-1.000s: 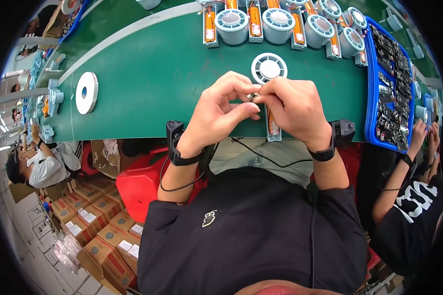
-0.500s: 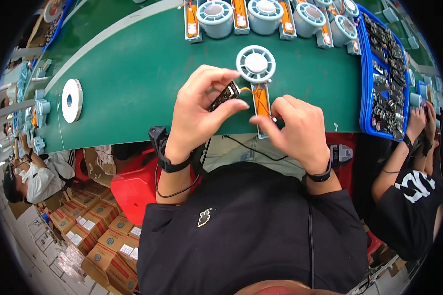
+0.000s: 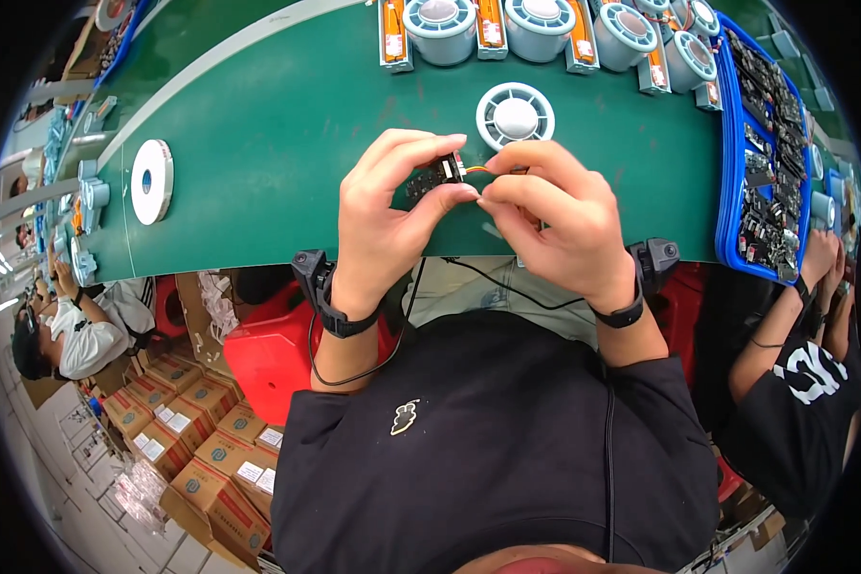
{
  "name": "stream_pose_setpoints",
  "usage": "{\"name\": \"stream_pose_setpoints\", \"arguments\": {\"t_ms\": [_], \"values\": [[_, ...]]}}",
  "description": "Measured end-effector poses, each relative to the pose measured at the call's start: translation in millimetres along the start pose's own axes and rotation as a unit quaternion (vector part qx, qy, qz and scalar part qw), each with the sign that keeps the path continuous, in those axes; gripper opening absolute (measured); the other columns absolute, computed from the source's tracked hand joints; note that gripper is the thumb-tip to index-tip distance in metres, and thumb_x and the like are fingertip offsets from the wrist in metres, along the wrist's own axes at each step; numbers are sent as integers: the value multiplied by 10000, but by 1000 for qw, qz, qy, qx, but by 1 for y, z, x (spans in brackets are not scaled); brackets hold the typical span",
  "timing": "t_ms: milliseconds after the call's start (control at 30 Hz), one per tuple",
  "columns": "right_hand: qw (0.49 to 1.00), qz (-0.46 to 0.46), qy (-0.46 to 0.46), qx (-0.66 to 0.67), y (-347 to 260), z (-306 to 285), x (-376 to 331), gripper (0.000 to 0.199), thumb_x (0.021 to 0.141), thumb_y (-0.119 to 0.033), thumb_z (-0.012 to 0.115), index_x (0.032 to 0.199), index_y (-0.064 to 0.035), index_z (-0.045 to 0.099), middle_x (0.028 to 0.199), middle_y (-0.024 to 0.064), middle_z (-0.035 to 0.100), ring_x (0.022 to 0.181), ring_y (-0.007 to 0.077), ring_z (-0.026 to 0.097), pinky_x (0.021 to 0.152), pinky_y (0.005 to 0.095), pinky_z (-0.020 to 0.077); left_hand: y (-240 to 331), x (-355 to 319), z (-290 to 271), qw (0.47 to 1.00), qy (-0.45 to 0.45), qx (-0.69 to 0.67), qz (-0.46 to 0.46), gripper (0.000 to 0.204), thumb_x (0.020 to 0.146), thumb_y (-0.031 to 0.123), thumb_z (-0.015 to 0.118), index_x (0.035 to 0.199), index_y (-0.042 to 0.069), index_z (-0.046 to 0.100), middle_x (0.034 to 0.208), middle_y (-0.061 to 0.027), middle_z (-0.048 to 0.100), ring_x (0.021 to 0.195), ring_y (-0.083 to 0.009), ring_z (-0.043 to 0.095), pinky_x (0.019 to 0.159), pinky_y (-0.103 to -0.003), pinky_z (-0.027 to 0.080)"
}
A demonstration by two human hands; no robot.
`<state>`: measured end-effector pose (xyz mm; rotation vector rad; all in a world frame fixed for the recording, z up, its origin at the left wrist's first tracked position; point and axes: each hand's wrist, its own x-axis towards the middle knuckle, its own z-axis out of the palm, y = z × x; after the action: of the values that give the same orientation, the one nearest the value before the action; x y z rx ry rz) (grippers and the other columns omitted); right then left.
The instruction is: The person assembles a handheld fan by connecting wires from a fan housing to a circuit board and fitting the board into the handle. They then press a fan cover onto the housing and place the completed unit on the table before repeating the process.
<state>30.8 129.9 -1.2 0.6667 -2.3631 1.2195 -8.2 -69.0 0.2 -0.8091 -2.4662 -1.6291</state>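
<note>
- Head view: left hand [image 3: 383, 206] pinches a black board [image 3: 440, 175] between thumb and fingers, above the green bench [image 3: 258, 182]
- Right hand [image 3: 569, 215] clamps the wires [image 3: 475, 169] at its fingertips
- Board: likely light, stiff, fragile; best held by its edges
- Wires: thin, probably soft
- Round unit [image 3: 515, 117] beyond: pale, smooth, spoked, domed

Thin coloured wires [image 3: 475, 169], partly hidden behind the right fingers [image 3: 538, 157]
</note>
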Motion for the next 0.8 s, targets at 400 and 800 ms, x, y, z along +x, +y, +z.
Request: {"name": "stream_pose_setpoints", "arguments": {"t_ms": [400,800], "values": [[994,16,-97,52,0,-36,-7,243,742,123,662,941,-8,705,1068,129,698,852,262,668,717,359,535,0,-1,3,999,17,-11,-42,409,795,-15,831,1189,14,723,1082,-85,669,940,-148,658,841,-282,546],[989,-7,-142,39,6,-26,-8,206,725,95,669,903,-7,692,1048,111,688,842,295,640,727,372,532,5,-2,6,1000,6,17,-22,427,764,-9,840,1175,31,734,1048,-90,680,918,-177,667,825,-298,547]]}}
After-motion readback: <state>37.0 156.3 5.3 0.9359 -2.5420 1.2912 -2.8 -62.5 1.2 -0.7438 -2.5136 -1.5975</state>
